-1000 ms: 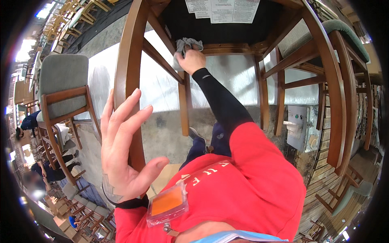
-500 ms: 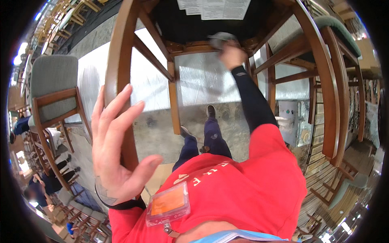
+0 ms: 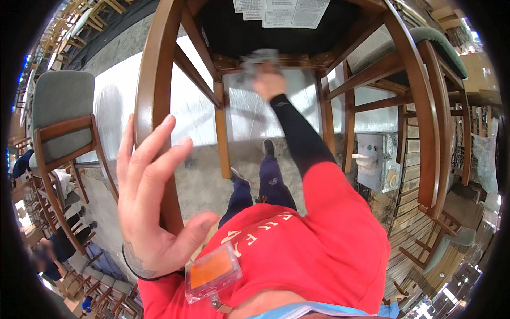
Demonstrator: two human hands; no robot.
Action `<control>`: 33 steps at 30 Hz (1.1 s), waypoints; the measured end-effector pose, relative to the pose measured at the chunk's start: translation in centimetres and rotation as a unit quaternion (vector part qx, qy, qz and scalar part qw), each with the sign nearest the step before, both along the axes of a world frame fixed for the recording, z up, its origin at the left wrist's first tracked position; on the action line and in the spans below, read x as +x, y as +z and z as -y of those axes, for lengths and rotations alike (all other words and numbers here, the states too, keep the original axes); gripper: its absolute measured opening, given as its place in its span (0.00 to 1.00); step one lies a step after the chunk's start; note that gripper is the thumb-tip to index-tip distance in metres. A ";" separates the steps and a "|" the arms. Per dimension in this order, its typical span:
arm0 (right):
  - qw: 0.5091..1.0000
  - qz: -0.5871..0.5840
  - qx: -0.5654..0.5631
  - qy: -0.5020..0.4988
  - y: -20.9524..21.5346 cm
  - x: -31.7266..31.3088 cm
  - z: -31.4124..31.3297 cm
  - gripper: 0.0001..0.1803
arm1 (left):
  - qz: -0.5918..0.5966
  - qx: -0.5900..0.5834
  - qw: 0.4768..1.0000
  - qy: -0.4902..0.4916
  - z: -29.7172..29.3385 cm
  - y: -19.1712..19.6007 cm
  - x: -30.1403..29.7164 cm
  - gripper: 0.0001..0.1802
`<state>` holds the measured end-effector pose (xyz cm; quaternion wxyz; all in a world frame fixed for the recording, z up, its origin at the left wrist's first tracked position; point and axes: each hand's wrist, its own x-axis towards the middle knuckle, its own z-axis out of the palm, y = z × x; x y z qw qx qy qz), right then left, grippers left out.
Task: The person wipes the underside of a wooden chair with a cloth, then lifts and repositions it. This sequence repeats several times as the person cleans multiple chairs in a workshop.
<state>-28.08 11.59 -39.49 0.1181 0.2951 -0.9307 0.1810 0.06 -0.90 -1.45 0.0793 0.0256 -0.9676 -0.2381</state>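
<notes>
A wooden chair with a brown frame is upturned before me, its black underside [image 3: 249, 37] facing me and white printed labels [image 3: 295, 13] stuck on it. My left hand [image 3: 149, 196] is open, fingers and thumb spread, lying over the near left chair leg [image 3: 154, 90]. At the chair's lower frame rail, my right hand [image 3: 270, 82] is closed on a grey cloth [image 3: 256, 63]. Motion blurs both the cloth and the fingers around it. The cloth lies against the rail, left of its middle.
Another grey-upholstered chair [image 3: 64, 101] stands at the left, and one [image 3: 438, 48] at the right. Silvery sheeting [image 3: 255, 111] covers a surface behind the upturned chair. A grey metal box [image 3: 374, 159] stands beyond its right legs. People and several chairs appear at the lower left.
My right hand has moved left along the rail with the grey cloth. My left hand stays spread over the chair leg. The view has shifted slightly.
</notes>
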 end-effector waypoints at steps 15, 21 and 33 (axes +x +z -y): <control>0.984 0.162 -0.054 0.054 3.5 0.2 4.0 0.20 | 0.038 0.064 0.997 0.034 -1.0 0.2 -0.5 0.43; 0.976 -0.090 -0.121 -0.155 5.7 -6.2 -12.1 0.26 | 0.040 0.044 0.996 0.071 -1.1 0.5 0.0 0.42; 0.969 -0.149 -0.104 -0.169 8.9 -6.8 -13.4 0.17 | 0.031 0.061 0.996 0.058 -1.2 0.3 -0.5 0.36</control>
